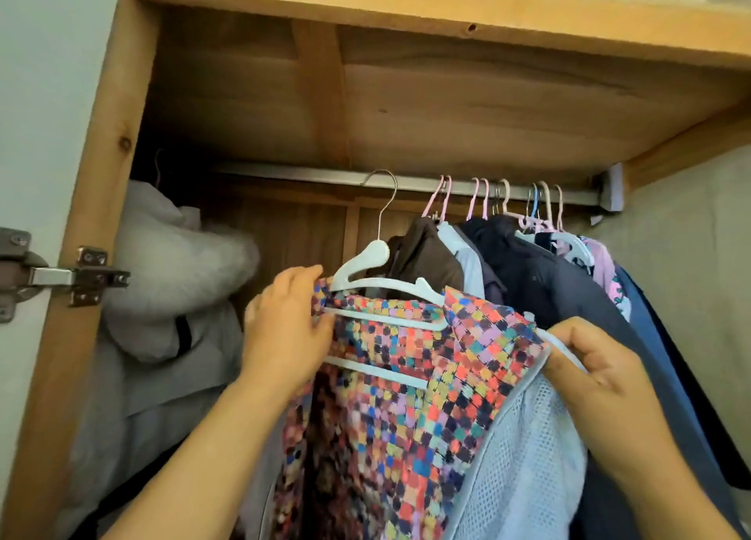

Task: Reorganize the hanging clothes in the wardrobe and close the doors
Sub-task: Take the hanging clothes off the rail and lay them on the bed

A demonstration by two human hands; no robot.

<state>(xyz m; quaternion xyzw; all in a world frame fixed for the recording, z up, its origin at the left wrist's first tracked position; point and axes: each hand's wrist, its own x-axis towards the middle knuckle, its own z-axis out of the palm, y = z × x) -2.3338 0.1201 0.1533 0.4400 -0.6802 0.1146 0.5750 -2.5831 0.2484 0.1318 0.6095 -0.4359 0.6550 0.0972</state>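
Observation:
A multicoloured checked garment (406, 377) with a pale mesh lining hangs on a white plastic hanger (365, 267). The hanger's metal hook sits at the grey wardrobe rail (284, 172). My left hand (284, 332) holds the garment's left shoulder by the hanger arm, fingers curled over the fabric. My right hand (601, 364) pinches the right edge of the garment where the mesh lining starts. To the right, several dark, brown and pale garments (528, 279) hang bunched together on pink and white hangers.
A grey padded jacket with a fur hood (170, 295) hangs at the far left inside the wardrobe. The wooden frame post (93, 214) carries a metal door hinge (61, 275). A wooden shelf (406, 7) runs overhead. A bare rail stretch lies left of the white hanger.

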